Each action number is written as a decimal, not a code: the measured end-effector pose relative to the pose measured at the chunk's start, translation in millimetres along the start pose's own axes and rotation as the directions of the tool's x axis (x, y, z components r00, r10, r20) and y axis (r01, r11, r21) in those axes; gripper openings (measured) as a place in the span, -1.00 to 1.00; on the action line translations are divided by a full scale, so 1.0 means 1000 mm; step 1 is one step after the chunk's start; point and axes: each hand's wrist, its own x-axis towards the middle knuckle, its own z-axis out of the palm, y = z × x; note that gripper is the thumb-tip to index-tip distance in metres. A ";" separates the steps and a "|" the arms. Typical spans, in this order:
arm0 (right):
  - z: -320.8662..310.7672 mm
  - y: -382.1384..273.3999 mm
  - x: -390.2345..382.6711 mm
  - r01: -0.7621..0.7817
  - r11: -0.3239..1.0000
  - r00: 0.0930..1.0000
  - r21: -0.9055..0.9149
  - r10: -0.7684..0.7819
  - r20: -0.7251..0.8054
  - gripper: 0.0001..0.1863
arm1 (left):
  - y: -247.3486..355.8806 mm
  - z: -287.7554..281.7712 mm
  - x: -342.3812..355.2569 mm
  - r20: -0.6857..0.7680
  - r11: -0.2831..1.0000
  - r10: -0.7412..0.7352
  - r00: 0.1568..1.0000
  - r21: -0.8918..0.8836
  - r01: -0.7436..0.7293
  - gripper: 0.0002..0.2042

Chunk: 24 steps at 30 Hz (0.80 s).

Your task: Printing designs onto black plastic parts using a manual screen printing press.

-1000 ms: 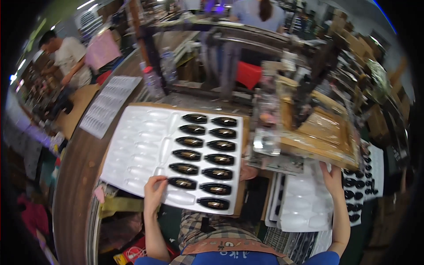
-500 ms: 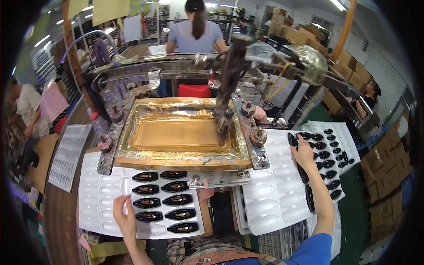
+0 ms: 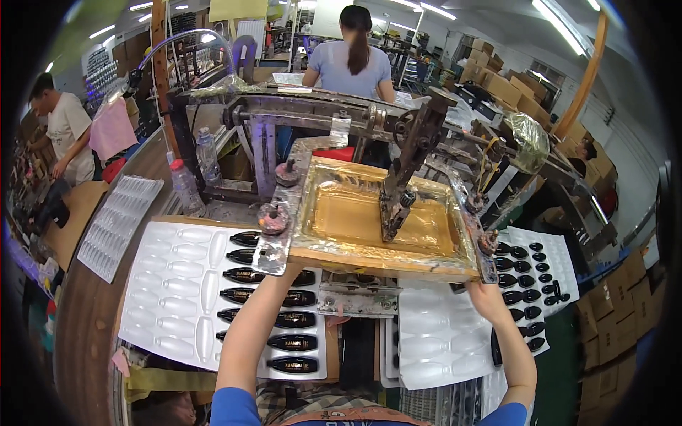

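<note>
My left hand (image 3: pixel 285 272) reaches up under the left front corner of a wooden-edged printing screen (image 3: pixel 355 258) coated in gold ink; its fingers are hidden. Below the screen's right front corner, my right hand (image 3: pixel 486 299) is partly covered, closed on a black oval piece (image 3: pixel 458 288) of which only a dark end shows. Beneath my left forearm lies a white moulded tray (image 3: pixel 167 341). Several black oval pieces with gold print (image 3: pixel 293 343) fill its right columns. A dark squeegee arm (image 3: pixel 401 170) stands over the screen. Between my hands sits a metal printing base (image 3: pixel 359 297).
A second white tray (image 3: pixel 440 341) lies at right, beside rows of plain black pieces (image 3: pixel 524 280). Clear bottles (image 3: pixel 186 190) stand left of the machine. Another tray (image 3: pixel 119 227) rests on the left table. One person (image 3: pixel 352 67) sits beyond the machine; another (image 3: pixel 67 128) stands far left.
My left hand has left the left tray and gone under the screen. My right hand has moved inward from the black pieces. The screen and squeegee arm sit farther right; my view has shifted.
</note>
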 end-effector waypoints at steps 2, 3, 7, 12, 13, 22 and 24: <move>0.011 -0.021 0.004 0.092 0.996 0.995 0.009 -0.092 0.043 -0.66 | -0.005 0.004 0.007 -0.022 0.985 -0.098 0.995 -0.142 0.094 -0.75; 0.022 -0.034 0.010 0.196 0.980 0.974 0.043 -0.200 0.106 -0.63 | -0.005 -0.007 0.007 -0.040 0.972 -0.154 0.987 -0.188 0.144 -0.75; 0.046 -0.055 0.028 0.191 0.982 0.941 0.007 -0.185 0.283 -0.56 | -0.012 -0.015 0.017 -0.012 0.848 -0.339 0.941 -0.437 0.300 -0.76; 0.102 -0.050 0.037 0.278 0.956 0.915 0.095 -0.294 0.277 -0.43 | -0.010 -0.047 0.008 0.094 0.588 -0.574 0.813 -0.644 0.489 -0.77; 0.104 -0.060 0.037 0.266 0.957 0.917 0.113 -0.287 0.276 -0.43 | 0.004 -0.057 -0.004 0.009 0.459 -0.626 0.780 -0.805 0.377 -0.78; 0.078 -0.082 0.035 -0.114 0.879 0.788 -0.463 0.363 0.496 -0.38 | 0.085 -0.146 -0.174 -0.461 0.581 -0.811 0.362 -0.553 0.597 -0.80; 0.056 -0.049 0.015 0.045 0.918 0.948 -0.394 0.085 0.306 -0.39 | 0.096 -0.146 -0.201 -0.471 0.552 -0.822 0.321 -0.516 0.655 -0.79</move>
